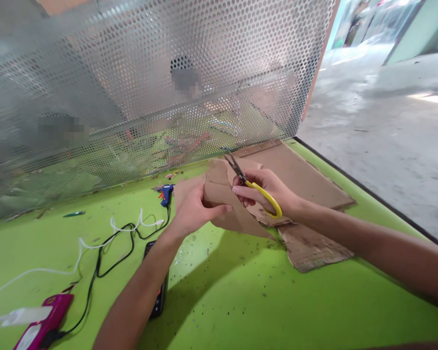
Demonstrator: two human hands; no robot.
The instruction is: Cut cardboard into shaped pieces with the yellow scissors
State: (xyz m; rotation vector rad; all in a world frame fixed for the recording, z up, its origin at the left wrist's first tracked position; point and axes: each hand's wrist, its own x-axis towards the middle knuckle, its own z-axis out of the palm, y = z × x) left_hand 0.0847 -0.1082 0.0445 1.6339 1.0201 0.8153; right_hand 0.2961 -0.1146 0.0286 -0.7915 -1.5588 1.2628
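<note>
My left hand [193, 211] is closed on the left edge of a piece of cardboard [219, 187], its thumb lying across the near face. In my right hand [264, 187] is a pair of scissors [266, 197] with yellow handles, the blades pointing up and to the left above the cardboard. The blades look slightly parted at the tips. Part of the cardboard's right side is hidden behind my right hand. A torn brown scrap of cardboard [314, 248] lies on the table below my right forearm. Behind it is a larger flat cardboard sheet [299, 172].
On the green table [219, 301] are a blue glue gun [166, 193], a dark phone-like device [160, 291] partly under my left forearm, a magenta power strip [45, 321] and tangled cables [98, 257]. A perforated metal screen [149, 97] stands along the back, with people blurred beyond it.
</note>
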